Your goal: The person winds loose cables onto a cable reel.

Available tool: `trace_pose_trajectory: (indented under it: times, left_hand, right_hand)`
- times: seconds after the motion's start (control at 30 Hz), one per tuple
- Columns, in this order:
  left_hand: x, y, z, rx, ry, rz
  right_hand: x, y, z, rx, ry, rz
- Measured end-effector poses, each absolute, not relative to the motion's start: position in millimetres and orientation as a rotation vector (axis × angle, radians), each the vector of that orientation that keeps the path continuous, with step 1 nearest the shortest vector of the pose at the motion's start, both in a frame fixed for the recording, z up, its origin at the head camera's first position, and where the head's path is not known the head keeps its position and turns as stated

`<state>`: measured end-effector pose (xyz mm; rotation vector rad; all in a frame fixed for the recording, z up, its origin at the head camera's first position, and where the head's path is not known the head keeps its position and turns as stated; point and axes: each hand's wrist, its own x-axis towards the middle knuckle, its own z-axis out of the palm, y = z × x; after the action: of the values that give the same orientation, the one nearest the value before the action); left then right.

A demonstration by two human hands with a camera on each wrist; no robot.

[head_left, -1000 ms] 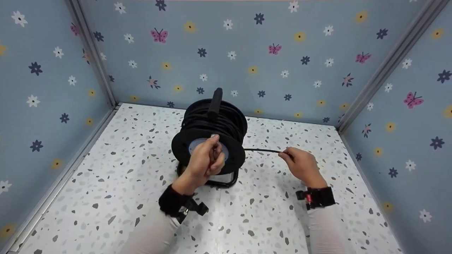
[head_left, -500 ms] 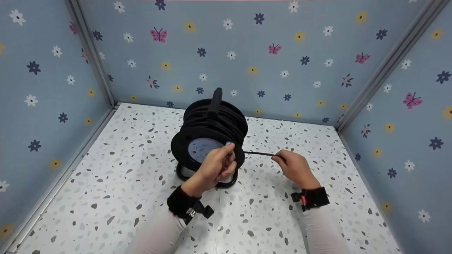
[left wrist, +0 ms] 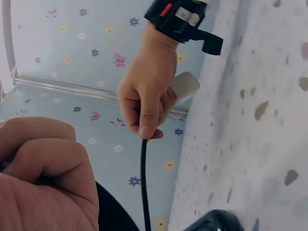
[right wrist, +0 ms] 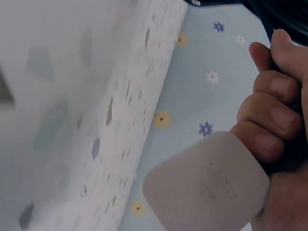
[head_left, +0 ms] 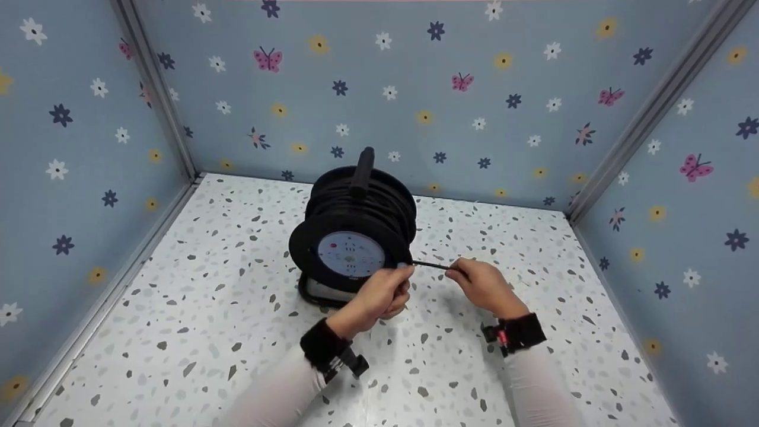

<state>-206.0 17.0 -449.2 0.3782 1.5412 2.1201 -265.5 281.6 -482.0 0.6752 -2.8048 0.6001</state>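
A black cable reel (head_left: 356, 228) stands on its frame in the middle of the speckled floor (head_left: 207, 308), its blue-grey socket face (head_left: 350, 254) turned toward me. My left hand (head_left: 401, 275) grips the small crank knob at the lower right rim of the front flange. A black cable (head_left: 430, 265) runs from the reel to my right hand (head_left: 460, 274), which pinches it. In the left wrist view the right hand (left wrist: 147, 103) pinches the cable (left wrist: 143, 183) between thumb and finger, and left knuckles (left wrist: 43, 178) fill the corner. The right wrist view shows curled fingers (right wrist: 269, 120).
Blue walls with flowers and butterflies (head_left: 415, 89) close in the floor on three sides, with metal corner strips (head_left: 160, 101). The reel's carry handle (head_left: 362, 166) sticks up at the top. A pale grey rounded piece (right wrist: 211, 183) sits by the right palm.
My left hand has swung with the knob from the top of the reel's face down to its lower right rim. My right hand has moved left toward the reel, so the visible cable is shorter.
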Motion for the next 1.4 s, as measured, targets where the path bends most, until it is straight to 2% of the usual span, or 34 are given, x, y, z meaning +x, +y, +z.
trace_pose_trajectory:
  times: [0.3,0.53,0.9,1.13,1.4]
  left_hand:
    - [-208,15,-462,0.262,1.731,1.906]
    - [-212,0,-479,0.244,1.954,1.728]
    - [-214,-58,-503,0.178,2.367,1.356]
    - [-221,-96,-503,0.081,2.246,1.405]
    - [-225,-121,-495,0.086,2.071,1.506]
  right_hand:
    - [-263,268,-496,0.700,-2.759,0.535]
    - [-265,267,-505,0.712,-2.896,0.692]
    - [-267,261,-509,0.614,-3.020,0.724]
    - [-269,233,-513,0.539,-3.087,0.815]
    - [-275,206,-517,0.553,-3.072,0.668]
